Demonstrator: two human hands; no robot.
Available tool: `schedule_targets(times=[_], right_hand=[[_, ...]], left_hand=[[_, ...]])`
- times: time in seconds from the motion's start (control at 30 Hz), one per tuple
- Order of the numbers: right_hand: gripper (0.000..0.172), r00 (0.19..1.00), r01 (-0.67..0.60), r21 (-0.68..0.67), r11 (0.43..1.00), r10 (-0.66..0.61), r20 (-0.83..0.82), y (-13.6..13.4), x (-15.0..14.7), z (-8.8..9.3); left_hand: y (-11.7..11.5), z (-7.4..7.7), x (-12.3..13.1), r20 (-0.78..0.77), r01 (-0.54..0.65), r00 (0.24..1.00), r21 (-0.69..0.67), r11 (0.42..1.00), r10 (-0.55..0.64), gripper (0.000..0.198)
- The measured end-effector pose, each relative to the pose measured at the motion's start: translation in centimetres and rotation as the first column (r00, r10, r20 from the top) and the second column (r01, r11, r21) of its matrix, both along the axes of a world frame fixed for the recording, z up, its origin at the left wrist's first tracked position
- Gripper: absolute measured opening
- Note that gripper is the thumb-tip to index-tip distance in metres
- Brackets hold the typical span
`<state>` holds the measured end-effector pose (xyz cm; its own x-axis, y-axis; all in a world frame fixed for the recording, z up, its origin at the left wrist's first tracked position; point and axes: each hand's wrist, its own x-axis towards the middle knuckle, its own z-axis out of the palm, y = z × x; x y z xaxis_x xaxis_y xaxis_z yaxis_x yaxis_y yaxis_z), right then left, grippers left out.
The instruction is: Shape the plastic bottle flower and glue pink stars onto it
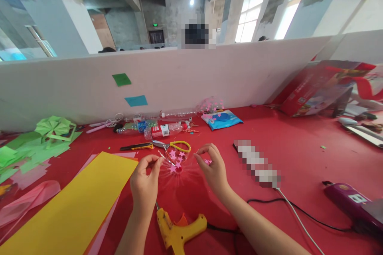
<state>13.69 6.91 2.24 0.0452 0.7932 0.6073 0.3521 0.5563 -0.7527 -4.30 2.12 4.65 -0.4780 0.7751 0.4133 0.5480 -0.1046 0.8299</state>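
Note:
Between my hands is a clear plastic piece with pink stars [178,163], its thin strips fanning outward; it looks like a cut bottle base. My left hand [145,179] is closed in a pinch at its left edge. On the opposite side, my right hand [214,169] also pinches, thumb and forefinger together at the right edge; the transparent rim there is hard to see. Just below lies a yellow glue gun [179,229]. Beyond the plastic piece are yellow-handled scissors [181,146] and a box cutter [137,146].
Plastic bottles [163,130] and a blue wipes packet [223,119] lie near the white partition [191,75]. Yellow paper [74,203] and green paper [55,135] are leftward. A phone-like blurred object [257,163], a cable [296,215] and a purple device [350,203] sit right.

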Motion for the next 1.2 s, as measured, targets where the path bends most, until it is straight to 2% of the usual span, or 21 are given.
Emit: schedule_targets(times=[0.13, 0.33, 0.4, 0.53, 0.67, 0.83, 1.0, 1.2], right_hand=[[0.010, 0.999, -0.013, -0.037, 0.999, 0.014, 0.030, 0.3, 0.2, 0.3], [0.007, 0.985, -0.073, -0.144, 0.987, 0.094, 0.145, 1.2, 0.7, 1.4], [0.006, 0.970, -0.088, -0.188, 0.978, 0.127, 0.209, 1.3, 0.8, 1.9], [0.004, 0.928, -0.064, -0.243, 0.968, 0.148, 0.343, 0.6, 1.1, 2.4], [0.005, 0.889, 0.010, -0.273, 0.962, 0.116, 0.442, -1.1, 1.6, 2.3], [0.009, 0.864, 0.013, -0.292, 0.956, 0.136, 0.485, -2.9, 1.3, 2.1], [0.015, 0.876, -0.022, -0.278, 0.960, 0.152, 0.458, -2.8, 0.4, 1.1], [0.016, 0.902, -0.048, -0.256, 0.966, 0.152, 0.405, -0.5, -0.5, 0.1]], left_hand=[[-0.1, 0.7, -0.7, 0.006, 0.094, 0.996, -0.024, 0.995, -0.094, 0.025], [-0.8, 1.6, -2.9, -0.090, 0.111, 0.989, -0.085, 0.990, -0.119, 0.025], [-0.9, 1.6, -4.0, -0.146, 0.117, 0.981, -0.100, 0.988, -0.131, 0.027], [-0.3, 0.8, -6.0, -0.254, 0.094, 0.957, -0.184, 0.978, -0.140, 0.044], [1.7, -0.9, -6.5, -0.030, 0.228, 0.971, -0.159, 0.961, -0.235, 0.042], [2.9, -2.6, -5.4, 0.258, 0.404, 0.898, -0.157, 0.901, -0.357, 0.053], [1.1, -2.6, -5.1, 0.280, 0.431, 0.883, -0.164, 0.888, -0.377, 0.052], [-1.9, -2.5, -5.3, 0.286, 0.451, 0.876, -0.193, 0.872, -0.389, 0.047]])
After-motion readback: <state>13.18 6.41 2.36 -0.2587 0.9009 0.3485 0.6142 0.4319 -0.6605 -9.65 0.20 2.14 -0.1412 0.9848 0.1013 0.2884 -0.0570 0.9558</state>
